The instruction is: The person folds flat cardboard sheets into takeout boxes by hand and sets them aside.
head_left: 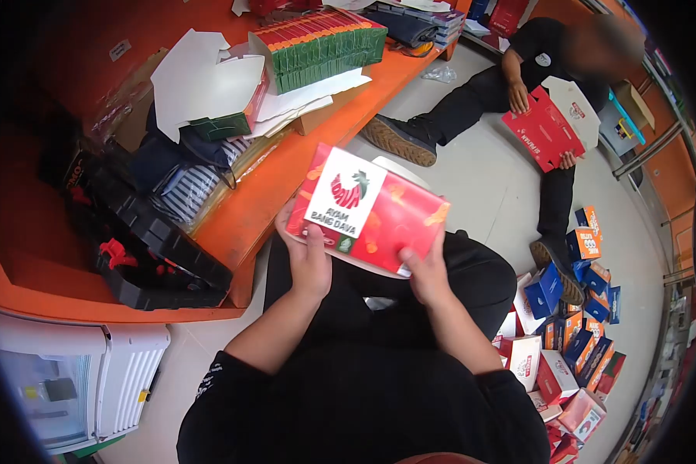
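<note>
A red food carton [406, 213] with a white "Ayam Bang Dava" label panel lies across my lap, held up between both hands. It looks flattened, with white board showing behind its far edge. My left hand [311, 259] grips its near left side, thumb on the printed face. On the right, my right hand [427, 271] holds the lower right corner, its thumb pressed on the front. The fingers of both hands are mostly hidden beneath the carton.
An orange shelf [309, 147] at left bears a stack of green-and-red cartons [329, 50], papers and an open white box [209, 85]. A black toolbox [151, 232] sits lower. Folded boxes [557, 371] pile on the floor at right. A co-worker [541, 46] sits opposite holding a red carton [545, 131].
</note>
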`<state>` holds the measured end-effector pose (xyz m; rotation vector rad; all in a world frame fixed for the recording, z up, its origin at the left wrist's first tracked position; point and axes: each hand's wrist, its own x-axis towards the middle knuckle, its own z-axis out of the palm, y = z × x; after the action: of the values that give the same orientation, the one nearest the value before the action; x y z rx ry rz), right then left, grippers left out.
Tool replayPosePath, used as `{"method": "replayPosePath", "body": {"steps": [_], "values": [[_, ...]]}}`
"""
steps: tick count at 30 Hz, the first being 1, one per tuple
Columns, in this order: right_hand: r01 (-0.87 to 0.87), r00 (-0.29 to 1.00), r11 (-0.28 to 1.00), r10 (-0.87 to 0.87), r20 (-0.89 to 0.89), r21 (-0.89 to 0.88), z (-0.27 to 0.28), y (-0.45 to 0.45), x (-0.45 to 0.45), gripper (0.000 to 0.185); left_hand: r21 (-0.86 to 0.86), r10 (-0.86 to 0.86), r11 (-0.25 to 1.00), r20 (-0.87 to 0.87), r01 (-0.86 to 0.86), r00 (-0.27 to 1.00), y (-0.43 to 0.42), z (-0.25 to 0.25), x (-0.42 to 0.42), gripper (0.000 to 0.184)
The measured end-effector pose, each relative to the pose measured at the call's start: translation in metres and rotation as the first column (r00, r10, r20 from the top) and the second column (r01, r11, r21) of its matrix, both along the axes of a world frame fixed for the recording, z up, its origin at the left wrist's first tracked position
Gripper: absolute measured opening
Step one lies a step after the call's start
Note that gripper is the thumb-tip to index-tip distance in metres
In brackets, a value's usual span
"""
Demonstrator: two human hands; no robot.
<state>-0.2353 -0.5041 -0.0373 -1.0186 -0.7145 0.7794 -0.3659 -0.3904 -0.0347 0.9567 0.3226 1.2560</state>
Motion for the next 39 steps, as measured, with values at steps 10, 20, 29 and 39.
{"method": "replayPosePath", "body": {"steps": [10, 20, 29, 39], "values": [[-0.071, 0.997, 0.997, 0.072, 0.038, -0.017, 0.028, -0.004, 0.023, 0.091, 0.087, -0.158, 0.976, -0.354, 0.201, 0.922, 0.028, 0.006, -0.026, 0.06], [-0.149, 0.986, 0.984, 0.156, 0.061, -0.102, 0.02, -0.009, 0.024, 0.093, 0.011, -0.31, 0.938, -0.417, 0.345, 0.855, 0.033, 0.002, -0.046, 0.065], [-0.34, 0.921, 0.936, 0.313, -0.232, -0.089, -0.042, -0.033, 0.024, 0.068, -0.237, -0.49, 0.87, -0.331, 0.432, 0.806, 0.045, -0.069, -0.06, 0.061], [0.274, 0.854, 0.949, -0.164, -0.494, 0.157, -0.019, -0.104, 0.083, 0.052, -0.475, -0.825, 0.538, -0.128, 0.696, 0.55, 0.098, -0.058, -0.033, 0.068]]}}
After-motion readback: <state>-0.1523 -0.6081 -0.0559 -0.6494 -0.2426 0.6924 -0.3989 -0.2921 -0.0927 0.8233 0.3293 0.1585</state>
